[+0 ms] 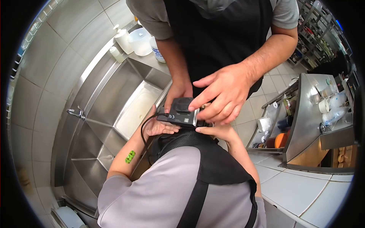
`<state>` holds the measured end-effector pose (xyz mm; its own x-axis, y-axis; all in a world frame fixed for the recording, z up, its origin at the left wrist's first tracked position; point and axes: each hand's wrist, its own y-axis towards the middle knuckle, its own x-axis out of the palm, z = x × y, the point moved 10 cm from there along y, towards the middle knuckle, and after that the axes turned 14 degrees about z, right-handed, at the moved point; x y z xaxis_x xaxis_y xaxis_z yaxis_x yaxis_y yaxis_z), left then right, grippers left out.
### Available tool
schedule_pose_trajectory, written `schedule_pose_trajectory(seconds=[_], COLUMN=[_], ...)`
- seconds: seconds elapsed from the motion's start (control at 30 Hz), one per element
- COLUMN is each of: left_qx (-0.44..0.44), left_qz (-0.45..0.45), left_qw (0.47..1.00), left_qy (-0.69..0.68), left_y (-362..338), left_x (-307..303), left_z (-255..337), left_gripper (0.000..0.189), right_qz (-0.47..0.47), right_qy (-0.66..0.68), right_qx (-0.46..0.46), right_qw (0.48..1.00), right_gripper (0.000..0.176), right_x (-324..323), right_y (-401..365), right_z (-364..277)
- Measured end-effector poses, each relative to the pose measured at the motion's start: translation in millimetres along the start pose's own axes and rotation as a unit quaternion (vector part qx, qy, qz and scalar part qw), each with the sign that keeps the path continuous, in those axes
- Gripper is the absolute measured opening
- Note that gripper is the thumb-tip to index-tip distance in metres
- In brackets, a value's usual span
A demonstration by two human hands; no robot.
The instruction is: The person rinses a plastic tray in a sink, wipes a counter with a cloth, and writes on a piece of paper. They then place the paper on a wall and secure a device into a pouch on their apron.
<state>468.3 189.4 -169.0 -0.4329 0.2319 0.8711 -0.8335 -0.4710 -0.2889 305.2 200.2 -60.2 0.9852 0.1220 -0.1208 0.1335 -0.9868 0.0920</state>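
Observation:
A black boxy electronic device (181, 114) with a round dark knob-like part on top and a printed label is in front of my waist. From its left end a black cable (143, 131) loops down along my left forearm. My left hand (157, 126) lies palm up at the device's left side, fingers loosely extended. My right hand (218, 131) is at the device's right end, thumb against its lower edge, its other fingers partly hidden. A co-worker's hand (224, 95) reaches over the device's right end, and their other hand (178, 93) touches its far left side.
A co-worker in a black apron (216, 41) stands facing me. To the left is a steel sink (102, 95) with a faucet (77, 113); bottles (122, 40) and a plastic tub (140, 41) stand beyond it. A steel counter (304, 114) with cups and bags is on the right.

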Motion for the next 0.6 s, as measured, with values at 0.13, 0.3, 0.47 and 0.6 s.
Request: schedule_pose_trajectory(seconds=[0.13, 0.3, 0.47, 0.6], left_qx=[-0.017, -0.009, 0.028, 0.034], left_qz=[0.058, 0.018, -0.011, -0.018], left_qw=[0.998, 0.991, 0.982, 0.977], left_qy=[-0.013, -0.134, -0.185, -0.208], left_y=[8, 12, 15, 18], left_x=[-20, -17, 7, 10], left_z=[-9, -20, -21, -23], left_gripper=[0.096, 0.095, 0.087, 0.088], right_qz=[-0.061, -0.064, -0.009, 0.053], right_qy=[0.242, 0.303, 0.298, 0.268], right_qx=[-0.019, 0.002, -0.074, -0.074], right_qw=[0.968, 0.951, 0.952, 0.959], right_gripper=[0.093, 0.096, 0.084, 0.056], right_x=[9, 16, 11, -1], right_y=[1, 2, 7, 7], right_z=[-9, -1, -13, 0])
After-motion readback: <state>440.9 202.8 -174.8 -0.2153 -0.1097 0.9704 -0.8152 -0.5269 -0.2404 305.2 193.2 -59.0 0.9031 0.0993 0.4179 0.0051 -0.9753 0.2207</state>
